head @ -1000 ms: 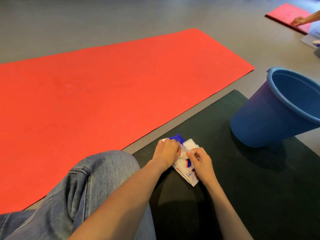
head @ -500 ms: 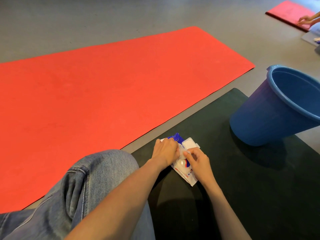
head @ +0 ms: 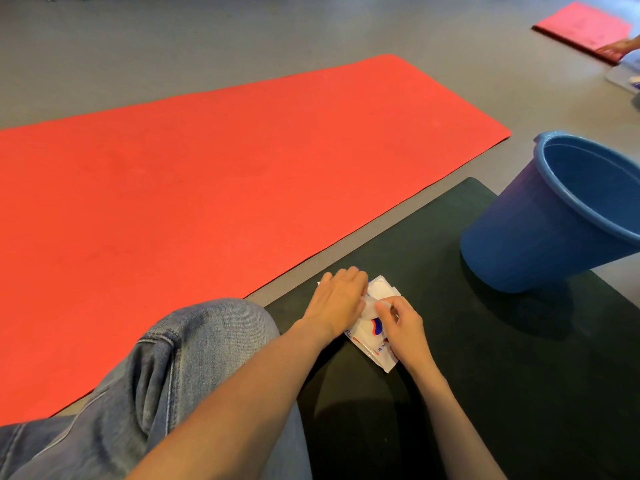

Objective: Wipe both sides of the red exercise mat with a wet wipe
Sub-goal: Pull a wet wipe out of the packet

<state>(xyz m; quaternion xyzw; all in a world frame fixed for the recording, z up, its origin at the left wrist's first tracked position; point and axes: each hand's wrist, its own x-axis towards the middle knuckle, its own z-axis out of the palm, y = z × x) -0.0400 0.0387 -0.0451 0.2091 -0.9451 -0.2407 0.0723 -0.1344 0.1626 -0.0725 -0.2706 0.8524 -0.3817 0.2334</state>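
The red exercise mat (head: 214,188) lies flat on the grey floor, filling the left and centre. A white wet wipe pack (head: 372,336) with blue and red print lies on the dark green mat (head: 485,358) in front of me. My left hand (head: 337,299) presses flat on the pack's far end, fingers straight. My right hand (head: 401,323) pinches a white wipe at the pack's opening between thumb and fingers. Much of the pack is hidden under both hands.
A blue plastic bucket (head: 540,237) stands on the dark mat's right side, close to my right hand. My denim-clad knee (head: 173,368) is at the lower left. Another red mat (head: 581,29) and another person's hand (head: 614,48) are far right.
My left hand has flattened onto the pack, covering its blue end. My right hand's fingers have closed on a wipe at the opening and lifted slightly.
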